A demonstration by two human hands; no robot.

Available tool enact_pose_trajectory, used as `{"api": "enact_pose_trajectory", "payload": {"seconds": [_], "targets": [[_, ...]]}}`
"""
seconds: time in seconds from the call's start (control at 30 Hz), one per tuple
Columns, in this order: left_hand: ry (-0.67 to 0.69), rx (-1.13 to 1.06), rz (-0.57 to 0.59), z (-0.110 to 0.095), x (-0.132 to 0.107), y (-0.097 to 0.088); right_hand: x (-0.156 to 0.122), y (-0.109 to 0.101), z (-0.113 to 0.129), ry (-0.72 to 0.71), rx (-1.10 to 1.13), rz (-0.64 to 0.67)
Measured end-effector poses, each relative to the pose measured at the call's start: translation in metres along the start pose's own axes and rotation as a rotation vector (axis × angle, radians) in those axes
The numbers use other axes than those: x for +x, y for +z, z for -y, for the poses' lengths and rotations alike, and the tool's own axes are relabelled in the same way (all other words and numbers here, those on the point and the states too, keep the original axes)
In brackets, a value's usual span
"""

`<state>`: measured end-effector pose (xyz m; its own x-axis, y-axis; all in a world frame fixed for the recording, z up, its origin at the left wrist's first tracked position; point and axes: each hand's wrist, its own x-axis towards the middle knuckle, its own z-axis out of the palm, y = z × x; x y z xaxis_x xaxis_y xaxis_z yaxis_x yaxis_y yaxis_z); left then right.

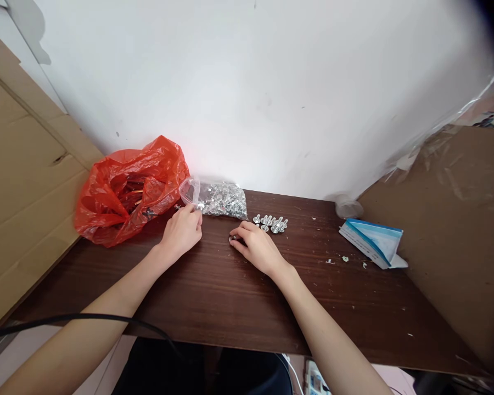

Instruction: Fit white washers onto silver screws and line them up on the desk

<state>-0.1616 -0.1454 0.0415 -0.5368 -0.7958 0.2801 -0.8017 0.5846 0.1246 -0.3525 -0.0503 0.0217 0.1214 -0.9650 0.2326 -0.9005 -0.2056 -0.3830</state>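
Observation:
A clear zip bag point(226, 202) full of small silver metal pieces lies against the wall, its mouth to the left. My left hand point(182, 229) is at that mouth, fingers closed, with a small silver piece at the fingertips. Right of it, my right hand point(257, 247) pinches a round metal piece point(231, 239) low over the table; the fingers partly hide it. Just beyond my right hand stands a cluster of silver metal pieces point(277, 224), like screws with wide flat round heads, most with their stems pointing up.
A red plastic bag point(132, 192) with its top open stands at the left on the brown table point(214, 307). Rightward are a clear round tub point(348, 207), a blue-and-white packet point(372, 241) and small scraps point(344, 258). Cardboard point(24, 181) walls both sides; a black cable point(86, 316) crosses the front left.

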Motion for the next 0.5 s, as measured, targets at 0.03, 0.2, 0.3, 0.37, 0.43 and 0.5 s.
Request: {"api": "enact_pose_trajectory", "payload": {"seconds": [0.03,0.2,0.3,0.37,0.43,0.5], "targets": [[0.016,-0.018,0.000,0.000,0.000,0.001,0.000,0.001,0.000,0.027,0.013,0.003],[0.171,-0.215,0.002,-0.003,-0.001,0.007,0.001,0.002,-0.001,0.104,0.073,0.010],[0.314,-0.368,-0.013,-0.009,-0.003,0.013,0.002,0.004,-0.003,0.106,0.111,0.003],[0.388,-0.459,-0.023,-0.013,-0.005,0.015,0.002,0.005,-0.005,0.094,0.144,-0.012],[0.432,-0.551,-0.019,-0.018,-0.007,0.017,0.003,0.005,-0.005,0.075,0.195,-0.028],[0.447,-0.625,-0.010,-0.022,-0.008,0.018,0.003,0.004,-0.005,0.064,0.247,-0.040]]}}
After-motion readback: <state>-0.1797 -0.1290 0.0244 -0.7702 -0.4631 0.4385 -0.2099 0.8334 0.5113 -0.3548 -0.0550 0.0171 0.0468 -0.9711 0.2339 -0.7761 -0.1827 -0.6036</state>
